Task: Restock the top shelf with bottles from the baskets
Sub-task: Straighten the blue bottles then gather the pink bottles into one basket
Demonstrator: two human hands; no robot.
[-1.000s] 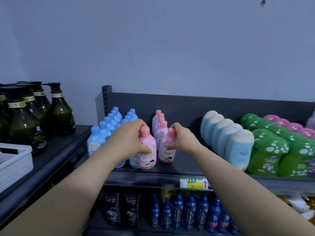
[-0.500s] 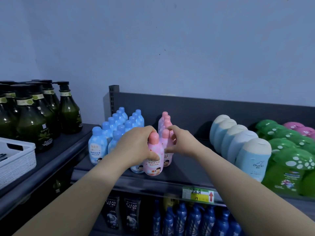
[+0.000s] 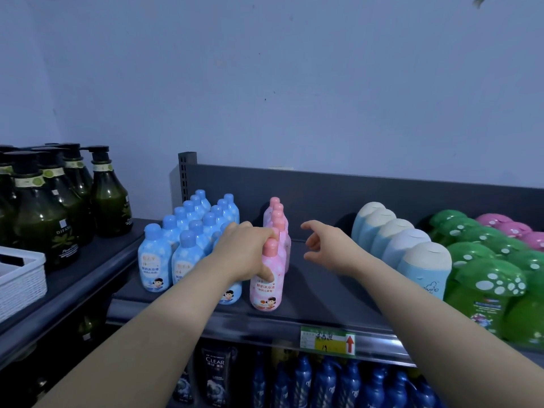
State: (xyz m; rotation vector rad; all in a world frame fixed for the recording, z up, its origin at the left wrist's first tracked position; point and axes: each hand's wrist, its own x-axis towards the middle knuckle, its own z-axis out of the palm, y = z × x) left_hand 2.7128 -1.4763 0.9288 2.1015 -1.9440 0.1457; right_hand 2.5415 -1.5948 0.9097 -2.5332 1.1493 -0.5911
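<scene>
Head view: left hand (image 3: 244, 251) grips a pink plastic bottle (image 3: 266, 293)

Your fingers curl round its neck. It stands upright at the front of the dark grey metal top shelf (image 3: 323, 298), heading a row of matching pink bottles (image 3: 278, 222), just right of the pale blue plastic bottles (image 3: 181, 260). Your right hand (image 3: 326, 245) hovers beside it, fingers spread, holding nothing.

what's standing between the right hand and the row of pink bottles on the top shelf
Nothing visible. The right hand hangs open beside the pink row, with only bare top shelf in the gap. The left hand grips the front pink bottle from the left.
</scene>
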